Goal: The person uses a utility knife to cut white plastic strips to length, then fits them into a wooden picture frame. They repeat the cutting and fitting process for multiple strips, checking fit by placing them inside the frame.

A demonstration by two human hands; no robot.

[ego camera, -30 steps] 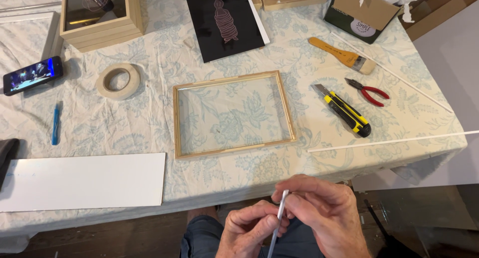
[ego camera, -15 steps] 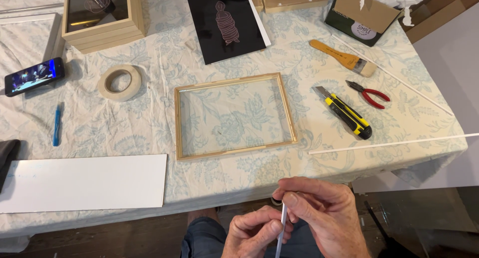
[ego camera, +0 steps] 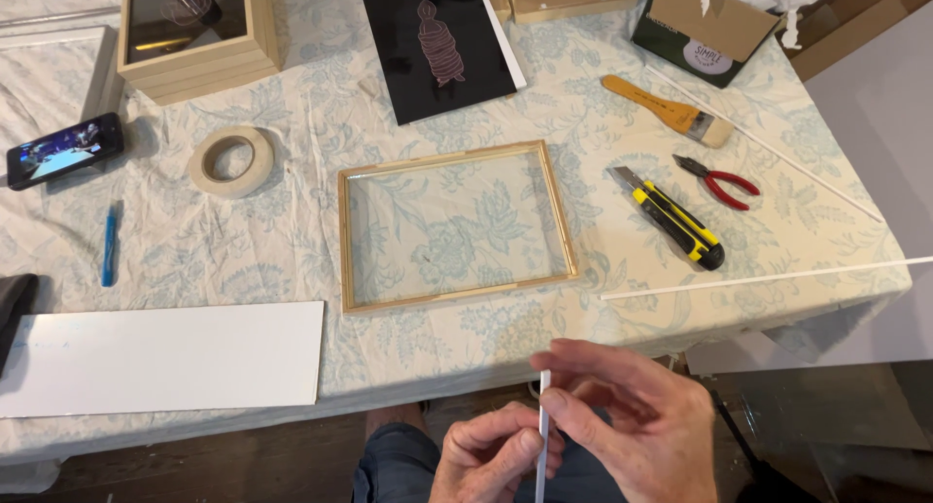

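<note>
Both my hands hold a thin white strip upright in front of my lap, below the table's front edge. My left hand pinches its lower part, and my right hand pinches it near the top with thumb and forefinger. On the floral tablecloth just beyond lies a light wooden frame, flat, with glass in it.
A yellow-black utility knife, red pliers and a paintbrush lie to the right. Two long white strips lie near the right edge. A white board, blue pen, tape roll, phone, black picture and wooden box lie left and far.
My hands with the white strip have shifted slightly right and up. The view has moved a little. The things on the table have stayed put.
</note>
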